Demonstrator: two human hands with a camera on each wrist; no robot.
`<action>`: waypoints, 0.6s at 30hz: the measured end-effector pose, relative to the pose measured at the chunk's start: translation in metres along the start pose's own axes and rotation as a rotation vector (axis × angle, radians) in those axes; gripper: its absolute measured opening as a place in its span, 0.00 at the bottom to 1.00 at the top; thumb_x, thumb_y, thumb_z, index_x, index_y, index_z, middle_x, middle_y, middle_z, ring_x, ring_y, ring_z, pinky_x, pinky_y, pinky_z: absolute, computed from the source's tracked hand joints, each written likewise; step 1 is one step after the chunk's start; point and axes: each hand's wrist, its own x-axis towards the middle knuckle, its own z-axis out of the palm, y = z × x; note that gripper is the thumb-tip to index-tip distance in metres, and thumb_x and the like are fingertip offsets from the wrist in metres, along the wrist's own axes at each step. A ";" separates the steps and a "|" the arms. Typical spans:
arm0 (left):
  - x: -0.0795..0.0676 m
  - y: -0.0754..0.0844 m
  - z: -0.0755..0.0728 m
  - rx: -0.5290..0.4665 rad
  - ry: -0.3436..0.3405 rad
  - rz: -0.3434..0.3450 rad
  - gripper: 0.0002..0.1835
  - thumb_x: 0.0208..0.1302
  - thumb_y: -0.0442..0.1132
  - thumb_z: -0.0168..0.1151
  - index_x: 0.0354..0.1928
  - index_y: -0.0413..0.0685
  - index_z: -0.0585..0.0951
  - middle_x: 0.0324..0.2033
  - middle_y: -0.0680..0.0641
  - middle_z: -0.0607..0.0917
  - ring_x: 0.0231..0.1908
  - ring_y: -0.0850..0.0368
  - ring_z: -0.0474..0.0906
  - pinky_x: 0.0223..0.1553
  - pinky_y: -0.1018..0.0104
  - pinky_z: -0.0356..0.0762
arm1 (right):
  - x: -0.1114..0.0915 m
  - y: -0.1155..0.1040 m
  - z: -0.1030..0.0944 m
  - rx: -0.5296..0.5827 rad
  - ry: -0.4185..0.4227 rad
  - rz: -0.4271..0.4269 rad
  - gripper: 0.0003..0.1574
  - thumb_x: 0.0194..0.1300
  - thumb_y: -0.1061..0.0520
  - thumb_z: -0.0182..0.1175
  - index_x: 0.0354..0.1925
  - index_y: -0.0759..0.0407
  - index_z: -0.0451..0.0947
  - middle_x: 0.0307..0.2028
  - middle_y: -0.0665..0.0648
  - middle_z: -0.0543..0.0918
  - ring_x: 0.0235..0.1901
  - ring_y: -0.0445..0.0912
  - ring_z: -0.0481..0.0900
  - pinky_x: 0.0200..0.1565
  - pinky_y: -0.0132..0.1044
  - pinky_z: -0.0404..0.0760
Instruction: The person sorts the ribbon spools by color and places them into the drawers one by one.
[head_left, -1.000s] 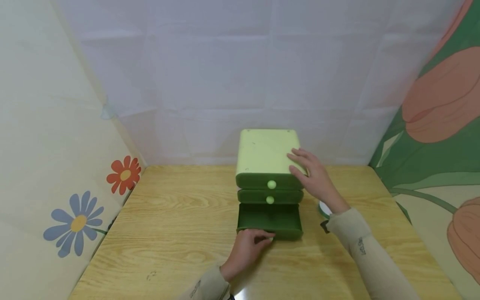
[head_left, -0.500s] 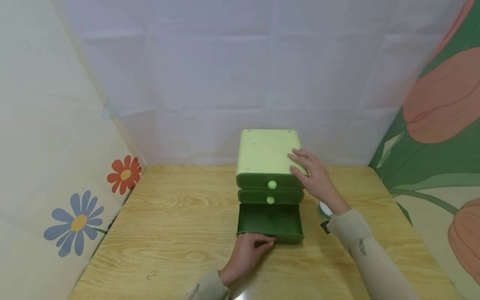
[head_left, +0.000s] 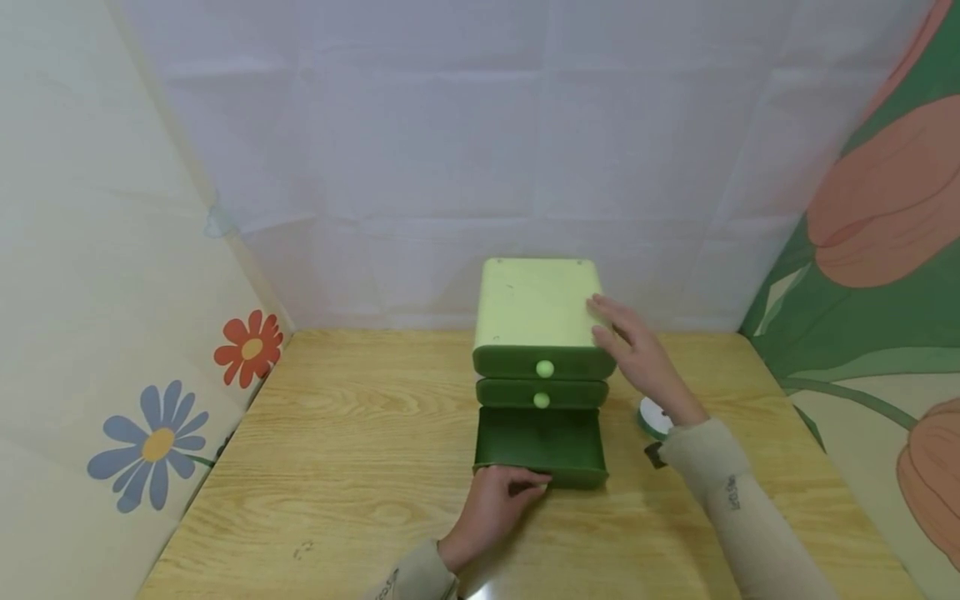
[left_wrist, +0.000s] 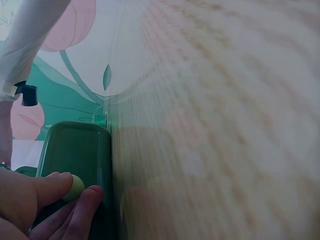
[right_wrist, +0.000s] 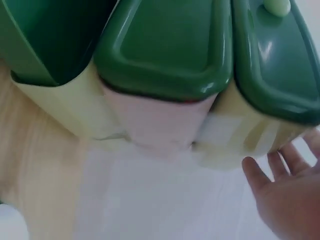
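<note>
A small cabinet with a pale green top [head_left: 532,300] and dark green drawer fronts stands toward the back of the table. Its bottom drawer [head_left: 540,437] is pulled out and nothing shows inside; the upper two are closed. Low at the front, my left hand [head_left: 491,504] pinches the bottom drawer's light green knob [left_wrist: 75,187] between thumb and fingers, as the left wrist view shows. My right hand [head_left: 645,354] is at the cabinet's upper right edge, fingers extended and loosely spread. In the right wrist view its fingertips are right beside the pale side wall [right_wrist: 227,142].
To the right of the cabinet lies a round white object with a green rim [head_left: 654,418], partly behind the right wrist. The wooden table [head_left: 360,433] meets a white sheet [head_left: 420,167] at the back. Flower-patterned panels [head_left: 885,292] flank both sides.
The bottom drawer has come a little further out toward me, with my left hand on its knob. My right hand has shifted right, from the cabinet's top to its edge.
</note>
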 end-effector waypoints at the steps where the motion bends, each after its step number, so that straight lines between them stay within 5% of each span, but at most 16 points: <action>1: 0.000 0.000 0.000 0.003 0.001 0.002 0.08 0.66 0.37 0.72 0.45 0.54 0.92 0.41 0.57 0.92 0.47 0.65 0.86 0.50 0.70 0.84 | -0.002 0.003 -0.002 0.036 0.010 0.017 0.31 0.83 0.49 0.49 0.77 0.54 0.63 0.79 0.60 0.61 0.79 0.60 0.55 0.77 0.66 0.56; 7: 0.000 0.000 -0.001 0.013 0.000 -0.006 0.08 0.66 0.36 0.72 0.44 0.54 0.92 0.41 0.57 0.92 0.47 0.65 0.86 0.50 0.70 0.84 | -0.018 0.033 -0.015 0.059 0.017 0.148 0.34 0.85 0.45 0.43 0.79 0.57 0.59 0.78 0.65 0.61 0.77 0.64 0.56 0.75 0.70 0.56; 14: 0.000 0.000 -0.001 0.013 -0.004 -0.013 0.08 0.65 0.36 0.72 0.44 0.53 0.92 0.41 0.56 0.92 0.46 0.65 0.86 0.49 0.71 0.84 | -0.052 0.080 -0.026 -0.187 -0.168 0.390 0.44 0.80 0.37 0.50 0.79 0.62 0.57 0.77 0.73 0.58 0.76 0.72 0.53 0.72 0.75 0.55; 18: 0.000 0.001 0.000 0.003 -0.007 -0.017 0.08 0.65 0.36 0.72 0.44 0.53 0.92 0.41 0.56 0.92 0.46 0.65 0.87 0.50 0.70 0.84 | -0.066 0.101 -0.031 -0.197 -0.225 0.443 0.46 0.79 0.37 0.52 0.79 0.63 0.55 0.77 0.75 0.56 0.74 0.75 0.53 0.69 0.76 0.57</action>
